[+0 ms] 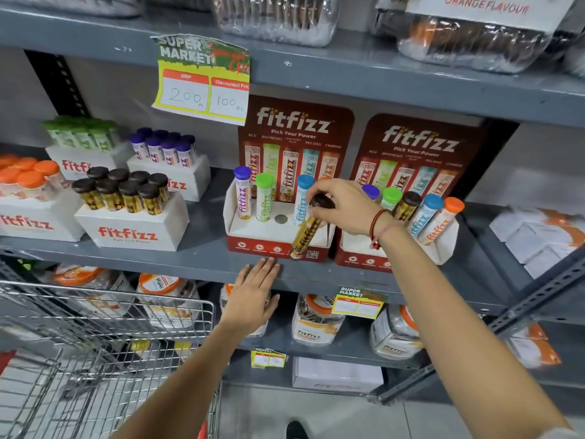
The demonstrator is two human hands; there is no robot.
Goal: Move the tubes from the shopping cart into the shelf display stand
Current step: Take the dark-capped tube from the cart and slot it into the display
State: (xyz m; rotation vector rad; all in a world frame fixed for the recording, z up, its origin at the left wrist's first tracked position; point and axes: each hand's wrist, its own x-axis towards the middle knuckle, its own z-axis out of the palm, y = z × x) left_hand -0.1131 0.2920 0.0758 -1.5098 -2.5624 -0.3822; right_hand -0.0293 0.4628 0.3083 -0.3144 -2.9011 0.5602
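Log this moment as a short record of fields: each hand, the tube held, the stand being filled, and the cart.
right hand: grips the brown-capped tube by its cap, tilted, in front of the stand
left hand: flat against the shelf edge, holding nothing
left display stand: purple, green and blue tubes standing; one round hole visibly open
shopping cart: lower left
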